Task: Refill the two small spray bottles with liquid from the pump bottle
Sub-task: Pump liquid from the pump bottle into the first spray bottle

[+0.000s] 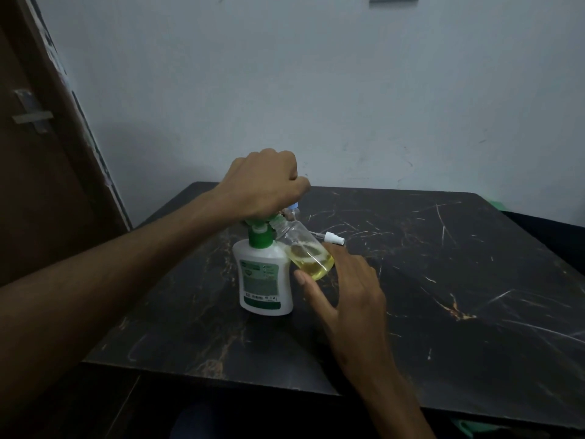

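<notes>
A white pump bottle (pixel 264 280) with a green pump head stands on the dark marble table (pixel 443 280). My left hand (pixel 264 185) is closed over the pump head from above. My right hand (pixel 345 286) grips a clear small spray bottle (pixel 308 253), tilted, its open neck against the pump's spout. Yellow liquid fills its lower part. A white spray cap (pixel 332 238) with its thin tube lies on the table just behind. A second small bottle with a blue top (pixel 293 210) shows partly behind my left hand.
A pale wall rises right behind the table. A brown door (pixel 41 172) with a metal handle stands at the left. The table's near edge runs across the lower frame, with something green (pixel 465 427) below it at the lower right.
</notes>
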### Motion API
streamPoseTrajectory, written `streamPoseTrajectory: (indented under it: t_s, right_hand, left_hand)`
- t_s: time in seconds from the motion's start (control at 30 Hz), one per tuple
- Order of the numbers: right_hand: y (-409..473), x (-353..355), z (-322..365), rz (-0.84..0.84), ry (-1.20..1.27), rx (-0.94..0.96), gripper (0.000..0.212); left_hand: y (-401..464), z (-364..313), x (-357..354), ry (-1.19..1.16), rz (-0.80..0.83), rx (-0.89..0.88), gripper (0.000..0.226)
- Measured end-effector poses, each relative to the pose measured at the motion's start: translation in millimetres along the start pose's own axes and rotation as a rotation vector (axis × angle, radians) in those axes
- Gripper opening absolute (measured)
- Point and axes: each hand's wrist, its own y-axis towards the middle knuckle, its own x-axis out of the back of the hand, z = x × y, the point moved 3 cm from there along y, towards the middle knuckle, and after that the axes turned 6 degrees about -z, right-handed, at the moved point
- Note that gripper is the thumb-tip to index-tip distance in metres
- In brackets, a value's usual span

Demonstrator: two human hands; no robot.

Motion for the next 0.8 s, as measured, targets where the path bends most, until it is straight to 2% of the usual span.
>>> streamPoseTrajectory:
  t_s: [0.33,0.53,0.8]
  right_hand:
    - [0.0,0.8,0.4,0.023,0.001,-0.009,0.044]
    - [-0.8,-1.3,-3.1,0.048,-0.015,-0.031,0.049]
    - [0.0,-0.1,-0.7,0.039,-0.004,-0.009,0.045]
  left_hand:
    - [-1.5,-1.4,-3.6,-0.096,0.093,-0.054,0.038]
    - [4.0,-1.0,-1.4,-0.098,0.081,-0.065,0.038]
    - [2.3,-1.6,-0.3,-0.109,0.063,-0.060,0.042]
